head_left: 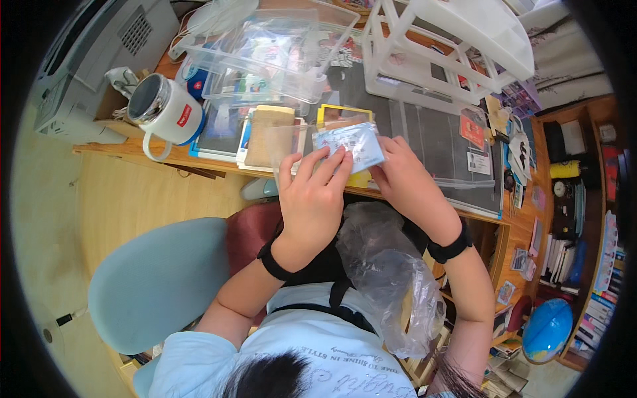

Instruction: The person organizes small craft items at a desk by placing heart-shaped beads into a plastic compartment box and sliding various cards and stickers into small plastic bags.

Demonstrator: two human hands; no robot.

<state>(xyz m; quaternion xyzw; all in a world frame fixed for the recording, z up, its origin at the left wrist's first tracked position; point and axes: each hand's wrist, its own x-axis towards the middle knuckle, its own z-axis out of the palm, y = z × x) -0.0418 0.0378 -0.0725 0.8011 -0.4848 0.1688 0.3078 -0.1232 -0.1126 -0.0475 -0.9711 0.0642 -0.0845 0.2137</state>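
Note:
A flat light-blue packet [353, 147] with printing, in a shiny clear sleeve, is held up over the desk's front edge. My right hand [406, 180] pinches its right end between thumb and fingers. My left hand [312, 199] lies with its fingertips spread across the packet's lower left side, and its thumb is hidden. A clear plastic sheet [281, 140] sticks out behind the left fingers. Just beyond the packet shows a yellow-edged card [343, 110]. Left of it, a tan envelope [268, 149] lies on a pile of papers.
Clear plastic trays [265, 66] are stacked at the back left, near a white mug [166, 113]. A white plastic rack [424, 50] stands at the back right. A crumpled clear bag [388, 278] rests on my lap. A blue chair [159, 282] is at my left.

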